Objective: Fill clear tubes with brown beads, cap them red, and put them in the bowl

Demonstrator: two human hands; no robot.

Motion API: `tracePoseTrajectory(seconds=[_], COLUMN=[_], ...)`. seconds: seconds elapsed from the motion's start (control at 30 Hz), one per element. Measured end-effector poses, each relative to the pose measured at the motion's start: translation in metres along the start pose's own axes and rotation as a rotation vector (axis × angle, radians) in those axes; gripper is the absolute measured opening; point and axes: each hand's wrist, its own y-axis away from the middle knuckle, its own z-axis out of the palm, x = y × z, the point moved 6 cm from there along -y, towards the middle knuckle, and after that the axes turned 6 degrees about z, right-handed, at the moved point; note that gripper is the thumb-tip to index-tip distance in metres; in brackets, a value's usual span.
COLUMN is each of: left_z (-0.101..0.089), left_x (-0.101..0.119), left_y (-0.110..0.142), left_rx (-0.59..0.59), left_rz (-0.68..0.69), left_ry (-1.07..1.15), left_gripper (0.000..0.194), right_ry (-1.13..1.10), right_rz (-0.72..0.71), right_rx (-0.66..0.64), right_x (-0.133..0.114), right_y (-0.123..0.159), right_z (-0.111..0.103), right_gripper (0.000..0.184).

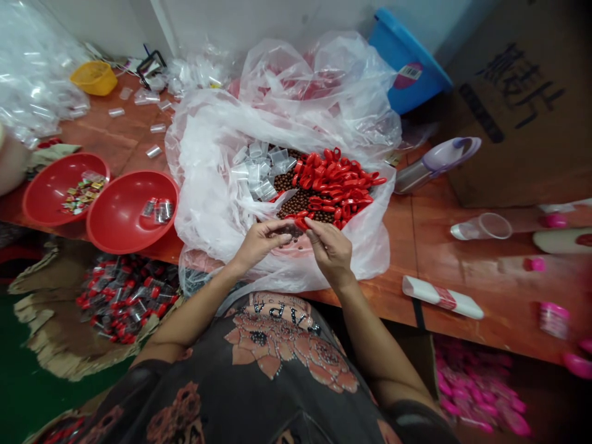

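Note:
In front of my body, both hands meet over an open clear plastic bag (198,154). My left hand (259,245) pinches what looks like a small clear plastic tube (290,230), partly hidden by the fingers. The fingers of my right hand (330,248) are closed on a red plastic cap (301,222), right beside the tube. Just beyond lie brown beads or balls (298,202) inside the bag. A heap of red looped caps (340,179) rests on them at the right, and several clear tubes (259,169) lie at the left.
Two red bowls (115,213) stand left, one holding filled tubes, the other small wrapped pieces. Below them is a carton of red-capped tubes (127,299). A blue basin (402,58), big cardboard box (522,123), bottle (430,166) and cup (490,226) are at right.

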Motion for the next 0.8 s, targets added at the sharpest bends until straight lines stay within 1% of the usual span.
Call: tracePoseTrajectory(seconds=[0.07,0.17,0.27,0.33,0.37,0.43,0.5,0.57,0.63,0.7,0.77,0.8], left_z=[0.000,0.004,0.013,0.019,0.020,0.022,0.021,0.018,0.016,0.014,0.015,0.015], left_x=[0.001,-0.002,-0.010,-0.013,-0.013,-0.010,-0.006,-0.002,0.000,0.000,-0.001,-0.002], left_y=[0.000,0.001,0.003,0.004,0.005,0.006,0.006,0.005,0.005,0.005,0.006,0.007], left_rx=[0.005,-0.003,-0.037,-0.037,-0.034,-0.039,-0.061,-0.075,-0.079,-0.082,-0.084,-0.084], left_rz=[0.026,0.043,0.019,0.016,0.022,0.042,0.056,0.066,0.083,0.105,0.129,0.135], left_ry=[-0.001,0.039,0.121,0.166,0.173,0.144,0.078,0.017,-0.031,-0.088,-0.148,-0.167], left_gripper=[0.041,0.043,0.059,0.067,0.068,0.063,0.058,0.055,0.053,0.051,0.050,0.051], right_ry=[-0.025,-0.042,-0.049,-0.067,-0.087,-0.180,-0.346,-0.511,-0.578,-0.539,-0.438,-0.373], right_rz=[0.018,0.056,0.069,0.098,0.126,0.233,0.391,0.533,0.603,0.594,0.521,0.462], right_rx=[0.011,-0.060,-0.119,-0.112,-0.106,-0.067,-0.002,0.059,0.072,0.053,0.009,-0.026], right_x=[0.001,0.004,0.007,0.009,0.011,0.017,0.027,0.035,0.037,0.034,0.028,0.023], right_y=[0.002,0.001,0.000,-0.001,0.000,0.001,0.002,0.004,0.003,0.002,0.000,-0.001], right_z=[0.000,0.005,0.012,0.015,0.016,0.017,0.017,0.017,0.018,0.016,0.014,0.014], right_gripper=[0.035,0.035,0.037,0.036,0.036,0.037,0.039,0.034,0.027,0.025,0.028,0.029])
